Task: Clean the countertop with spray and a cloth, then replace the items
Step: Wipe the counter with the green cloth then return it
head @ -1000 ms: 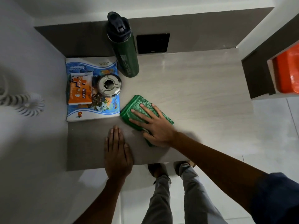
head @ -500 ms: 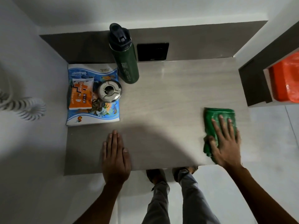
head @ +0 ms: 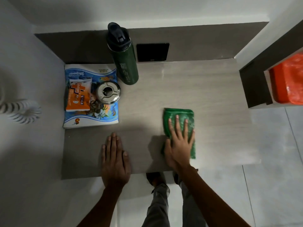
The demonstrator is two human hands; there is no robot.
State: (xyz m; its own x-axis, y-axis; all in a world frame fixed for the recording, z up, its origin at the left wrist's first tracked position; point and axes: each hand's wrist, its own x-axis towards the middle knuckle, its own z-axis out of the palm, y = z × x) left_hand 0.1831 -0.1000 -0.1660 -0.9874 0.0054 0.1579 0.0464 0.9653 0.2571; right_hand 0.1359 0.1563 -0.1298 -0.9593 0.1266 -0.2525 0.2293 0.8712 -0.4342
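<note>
Right hand (head: 179, 145) flat on green cloth (head: 180, 119) — left hand (head: 114, 159) on countertop (head: 205, 95)

Grey countertop (head: 188, 89) under green cloth (head: 180, 115), dark bottle (head: 127, 69), blue booklet (head: 106, 118), flat hands.

Dim, greyish, lit from above right. Soft glare on bench (head: 164, 74) near bottle (head: 126, 63). Broad shadow over near-left bench. Motion blur on cloth (head: 182, 115). Wide-angle bending at edges.

cloth (head: 180, 114): green, folded, flat under a spread palm, near the front edge
worktop (head: 188, 89): pale wood-grain, glossy
</note>
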